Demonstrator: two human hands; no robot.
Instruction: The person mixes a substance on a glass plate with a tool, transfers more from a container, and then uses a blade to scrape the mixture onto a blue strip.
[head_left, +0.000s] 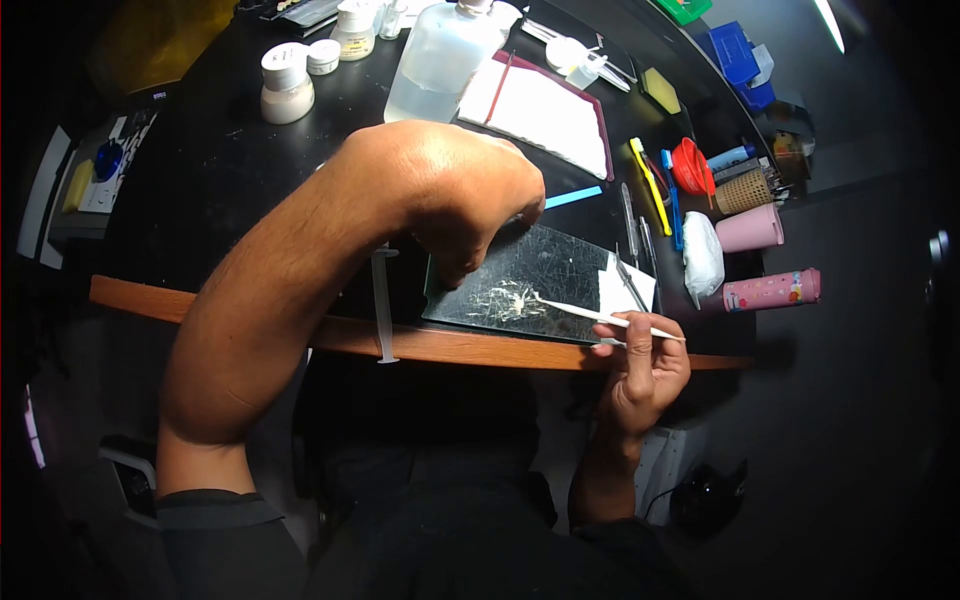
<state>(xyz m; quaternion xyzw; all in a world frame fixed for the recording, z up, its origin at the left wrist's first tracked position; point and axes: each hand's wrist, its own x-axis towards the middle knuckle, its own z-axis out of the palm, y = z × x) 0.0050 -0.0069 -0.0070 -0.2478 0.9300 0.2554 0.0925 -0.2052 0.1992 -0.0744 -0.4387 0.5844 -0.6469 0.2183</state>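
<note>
A dark glass slab [560, 260] lies near the table's front edge, its surface scratched. Smeared cream-coloured paste [517, 299] sits on it. My left hand [455, 185] arches over the slab's left part, thumb and fingers bent down onto it and gripping it; the fingertips are partly hidden. In my right hand [645, 370] is a slim white spatula [585, 312], pinched between thumb and fingers, its tip at the paste. Under the slab's right end shows a white paper [612, 290] with a metal instrument [632, 285] across it.
A clear plastic bottle [430, 65] and jars [287, 85] stand behind. A white pad in a maroon tray [606, 130] holds a red brush [500, 88]. Toothbrushes [650, 185], a pink cup [750, 229] and a pink tumbler [770, 290] are at right. A white plunger [383, 310] overhangs the wooden edge [470, 348].
</note>
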